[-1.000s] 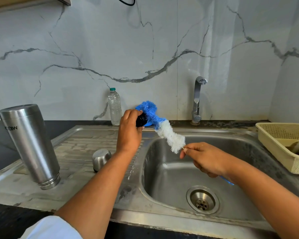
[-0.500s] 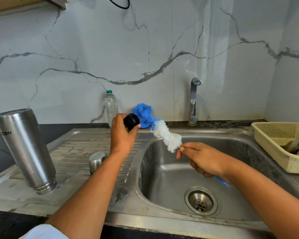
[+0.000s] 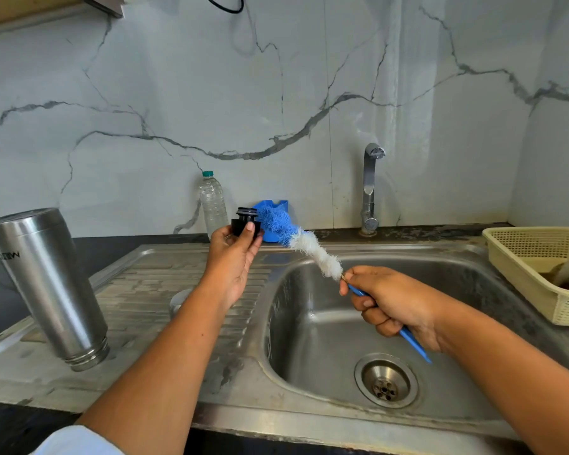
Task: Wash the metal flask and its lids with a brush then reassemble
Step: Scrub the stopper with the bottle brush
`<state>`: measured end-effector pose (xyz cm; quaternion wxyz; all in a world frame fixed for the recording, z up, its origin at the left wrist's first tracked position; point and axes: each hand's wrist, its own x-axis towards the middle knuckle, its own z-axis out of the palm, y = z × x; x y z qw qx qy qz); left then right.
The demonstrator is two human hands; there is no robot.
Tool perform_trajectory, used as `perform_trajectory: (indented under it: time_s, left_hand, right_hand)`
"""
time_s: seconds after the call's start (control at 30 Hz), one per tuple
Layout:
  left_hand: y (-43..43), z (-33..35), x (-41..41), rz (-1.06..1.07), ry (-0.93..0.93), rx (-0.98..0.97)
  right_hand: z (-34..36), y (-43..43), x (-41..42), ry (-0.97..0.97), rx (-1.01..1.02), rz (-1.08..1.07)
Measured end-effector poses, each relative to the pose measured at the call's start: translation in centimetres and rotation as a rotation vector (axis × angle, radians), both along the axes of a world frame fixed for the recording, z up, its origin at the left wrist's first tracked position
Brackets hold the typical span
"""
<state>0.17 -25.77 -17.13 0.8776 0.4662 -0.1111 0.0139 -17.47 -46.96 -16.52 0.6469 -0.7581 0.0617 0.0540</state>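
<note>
At the steel sink (image 3: 309, 323), our left hand (image 3: 232, 261) pinches the small black plastic lid (image 3: 245, 221); our right hand (image 3: 395, 300) grips the fluffy blue-and-white brush (image 3: 309, 244). Lid-washing step, we think; next, bristles must rub it.

Metal flask (image 3: 46, 284), dark upside-down lettering at its left edge, only partly legible

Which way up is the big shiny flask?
Upside down: the metal flask stands on the draining board with its threaded mouth at the bottom.
</note>
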Motion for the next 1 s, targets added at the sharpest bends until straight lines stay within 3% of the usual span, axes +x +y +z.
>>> perform_trajectory:
  time_s: [0.27, 0.47, 0.63, 0.77, 1.0]
  left_hand:
    - [-0.7, -0.6, -0.7, -0.133, -0.05, 0.173]
    - [0.2, -0.8, 0.3, 0.108, -0.133, 0.325]
    - [-0.1, -1.3, -0.1, 0.197, -0.25, 0.685]
    - [-1.0, -1.1, -0.4, 0.152, -0.303, 0.702]
    - [0.5, -0.8, -0.1, 0.282, -0.282, 0.721]
  right_hand:
    - [0.5, -0.5, -0.3, 0.003, 0.037, 0.017]
    - [1.1, -0.6, -0.7, 0.037, 0.049, 0.091]
    - [0.9, -0.2, -0.6, 0.067, 0.099, 0.074]
    - [1.1, -0.7, -0.6, 0.08, 0.133, 0.061]
    - [1.5, -0.5, -1.0, 0.113, 0.128, 0.16]
